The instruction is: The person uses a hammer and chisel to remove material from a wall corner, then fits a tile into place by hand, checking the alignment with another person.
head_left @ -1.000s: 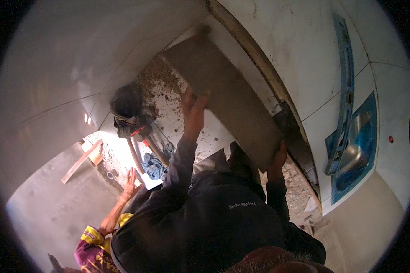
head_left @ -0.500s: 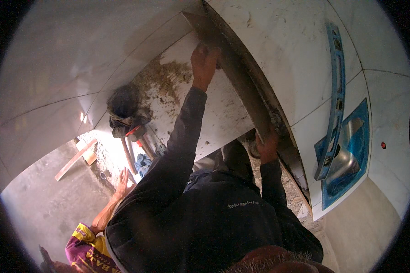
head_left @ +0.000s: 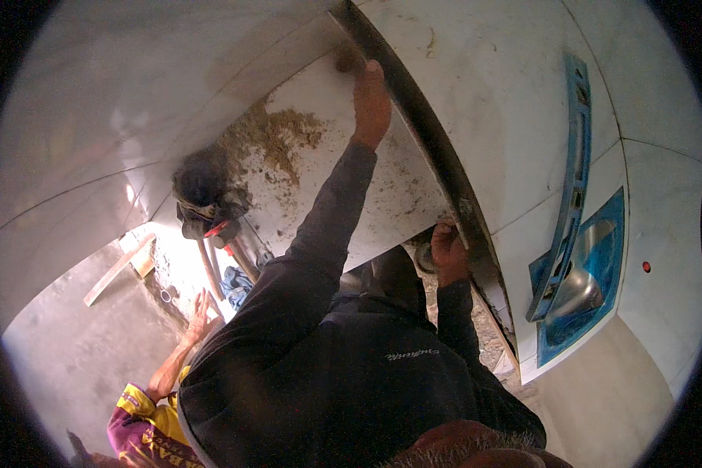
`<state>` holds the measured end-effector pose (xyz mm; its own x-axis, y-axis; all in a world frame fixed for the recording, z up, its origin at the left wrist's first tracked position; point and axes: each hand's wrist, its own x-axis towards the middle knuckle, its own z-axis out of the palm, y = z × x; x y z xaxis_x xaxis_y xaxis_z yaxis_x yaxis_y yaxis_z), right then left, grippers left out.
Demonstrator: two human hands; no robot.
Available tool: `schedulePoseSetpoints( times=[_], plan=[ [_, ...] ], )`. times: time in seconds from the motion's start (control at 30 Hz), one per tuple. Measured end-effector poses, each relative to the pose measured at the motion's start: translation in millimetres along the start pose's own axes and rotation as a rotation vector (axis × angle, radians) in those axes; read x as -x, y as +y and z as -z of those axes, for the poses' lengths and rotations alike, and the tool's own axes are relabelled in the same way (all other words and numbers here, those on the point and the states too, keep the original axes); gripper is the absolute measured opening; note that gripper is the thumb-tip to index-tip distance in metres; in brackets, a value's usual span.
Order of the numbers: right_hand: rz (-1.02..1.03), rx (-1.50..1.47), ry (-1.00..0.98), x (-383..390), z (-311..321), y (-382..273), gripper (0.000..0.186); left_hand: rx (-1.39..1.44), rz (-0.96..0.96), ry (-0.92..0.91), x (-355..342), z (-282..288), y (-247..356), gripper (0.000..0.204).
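Note:
A long narrow dark strip point(head_left: 423, 132), apparently a tile or board strip, lies along the front edge of the white tiled counter point(head_left: 491, 101). My left hand point(head_left: 372, 109) grips it near its far end, thumb up and fingers curled at its near edge. My right hand point(head_left: 449, 253) is closed at the strip's nearer end, its fingertips partly hidden there. Below the strip is a white panel point(head_left: 374, 195) smeared with brown mortar point(head_left: 277, 140).
A blue level point(head_left: 576, 156) lies on the counter, across the corner of a blue-filmed metal sink point(head_left: 600, 273). At left stand a dark bucket-like object point(head_left: 199, 183) and wooden handles point(head_left: 210, 269). Another person's arm point(head_left: 175, 359) reaches in beside a wooden piece point(head_left: 119, 269).
The strip, which showed its broad brown face below the counter, has moved up and right against the counter's edge. Both hands went with it, the left shifting right and slightly farther away.

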<state>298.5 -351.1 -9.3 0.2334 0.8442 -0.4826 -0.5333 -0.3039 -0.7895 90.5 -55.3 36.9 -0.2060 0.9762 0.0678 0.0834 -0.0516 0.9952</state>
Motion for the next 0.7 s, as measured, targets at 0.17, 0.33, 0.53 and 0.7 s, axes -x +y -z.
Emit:
schedulePoseSetpoints(
  times=[0.17,0.33,0.53,0.7],
  plan=[
    [-0.233,-1.056,0.046,-10,-17,-11,0.026,-0.06,-0.136,-0.045,-8,-23,-2,0.071],
    [-0.288,-1.126,0.046,-14,-20,-27,0.023,0.071,-0.166,-0.017,-14,-35,12,0.081],
    [-0.331,-1.052,-0.012,-18,-16,-41,0.024,-0.327,-0.42,0.0,-26,-39,-39,0.06],
    [-0.369,-1.121,0.133,-26,-19,-46,0.028,-0.02,-0.236,0.025,-20,-42,-41,0.061]
  ],
)
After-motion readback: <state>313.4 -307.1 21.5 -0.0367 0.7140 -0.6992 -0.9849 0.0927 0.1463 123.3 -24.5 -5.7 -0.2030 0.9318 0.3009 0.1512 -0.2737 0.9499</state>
